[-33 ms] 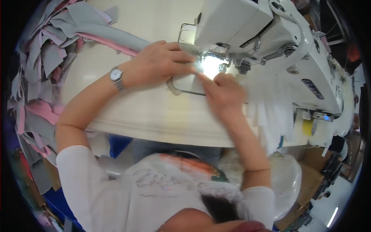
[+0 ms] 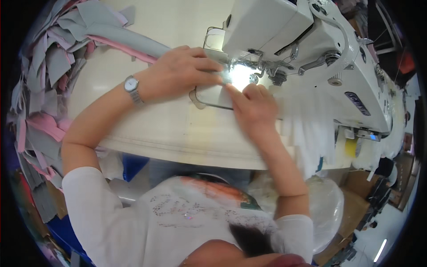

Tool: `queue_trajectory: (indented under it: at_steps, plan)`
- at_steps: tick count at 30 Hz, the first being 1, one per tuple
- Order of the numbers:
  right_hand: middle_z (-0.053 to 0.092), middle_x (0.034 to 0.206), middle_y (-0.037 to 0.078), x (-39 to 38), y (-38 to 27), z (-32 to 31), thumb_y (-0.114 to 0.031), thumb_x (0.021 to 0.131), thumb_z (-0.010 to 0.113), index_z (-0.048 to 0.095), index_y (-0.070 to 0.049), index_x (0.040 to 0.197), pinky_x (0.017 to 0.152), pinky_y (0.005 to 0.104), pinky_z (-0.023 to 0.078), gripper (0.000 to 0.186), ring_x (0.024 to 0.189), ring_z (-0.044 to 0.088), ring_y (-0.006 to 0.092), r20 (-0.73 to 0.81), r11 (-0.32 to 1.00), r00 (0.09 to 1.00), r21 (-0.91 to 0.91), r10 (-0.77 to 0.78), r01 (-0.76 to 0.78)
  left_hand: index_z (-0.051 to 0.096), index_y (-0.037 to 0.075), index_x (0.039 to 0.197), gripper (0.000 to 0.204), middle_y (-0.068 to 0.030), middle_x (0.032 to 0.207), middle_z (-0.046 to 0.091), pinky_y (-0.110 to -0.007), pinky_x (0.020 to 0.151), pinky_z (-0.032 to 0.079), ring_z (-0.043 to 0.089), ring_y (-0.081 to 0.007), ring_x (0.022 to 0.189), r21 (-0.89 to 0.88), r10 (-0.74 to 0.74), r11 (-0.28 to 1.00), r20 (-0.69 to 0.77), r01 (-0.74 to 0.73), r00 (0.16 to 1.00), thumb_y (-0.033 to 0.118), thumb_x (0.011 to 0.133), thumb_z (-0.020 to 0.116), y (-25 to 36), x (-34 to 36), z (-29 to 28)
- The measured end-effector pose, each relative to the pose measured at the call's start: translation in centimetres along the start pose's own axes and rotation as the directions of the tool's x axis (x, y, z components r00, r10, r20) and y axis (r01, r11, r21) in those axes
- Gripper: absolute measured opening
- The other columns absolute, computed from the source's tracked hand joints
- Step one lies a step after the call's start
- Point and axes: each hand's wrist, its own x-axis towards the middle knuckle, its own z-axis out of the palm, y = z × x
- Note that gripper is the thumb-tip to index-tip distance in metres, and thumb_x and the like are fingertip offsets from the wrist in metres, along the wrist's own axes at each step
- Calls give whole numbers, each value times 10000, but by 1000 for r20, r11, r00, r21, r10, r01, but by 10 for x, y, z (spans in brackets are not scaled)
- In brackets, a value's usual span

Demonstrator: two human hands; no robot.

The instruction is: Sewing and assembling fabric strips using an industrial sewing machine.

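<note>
Left hand: I see my left hand point(image 2: 178, 73), watch on the wrist, fingers flat and together, pressing the small pale fabric piece point(image 2: 213, 94).
Right hand: my right hand point(image 2: 253, 107) pins its near edge with fingertips.
Fabric: centre frame, under the sewing machine point(image 2: 284, 35) lamp.
Upper left: grey and pink scraps point(image 2: 49, 75) heaped.

A cream bench point(image 2: 178, 129) filled the middle. Grey and pink cloth scraps point(image 2: 40, 89) were heaped along its left side. At lower right lay cardboard boxes point(image 2: 356, 209) and floor point(image 2: 391, 222), with a bright strip light point(image 2: 380, 250).
</note>
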Motion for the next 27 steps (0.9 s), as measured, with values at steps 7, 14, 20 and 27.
queue_trajectory:
  at_steps: [7,14,20,27]
  plan:
    - [481,686,8,3,-2,0,-88,709,712,718,-190,966,544,359,420,277,621,515,212,9,998,1000,61,17,-18,688,198,1046,255,44,1152,629,-337,855,480,569,-210,994,4,22,1000,-106,-22,994,146,801,642,0,1,4]
    - [539,717,0,9,5,-3,-177,770,683,708,-174,968,561,362,480,200,667,592,199,24,999,999,23,22,-22,659,199,1127,336,6,1128,626,-340,884,472,560,-211,1016,110,-24,993,-90,34,996,118,807,596,-15,12,5]
    - [558,739,-2,4,3,-5,-189,791,678,705,-176,966,574,372,486,177,681,609,199,56,998,997,40,49,-51,630,131,1124,297,-12,1126,633,-329,845,485,600,-204,1016,118,-27,992,-208,52,978,122,841,541,-35,3,10]
    - [587,767,32,3,10,-10,-182,822,662,697,-159,959,554,387,427,143,615,604,232,63,974,984,148,164,-171,612,92,1145,302,-77,1111,649,-332,801,498,624,-242,974,149,-82,984,-110,98,990,74,848,555,-16,-31,-13]
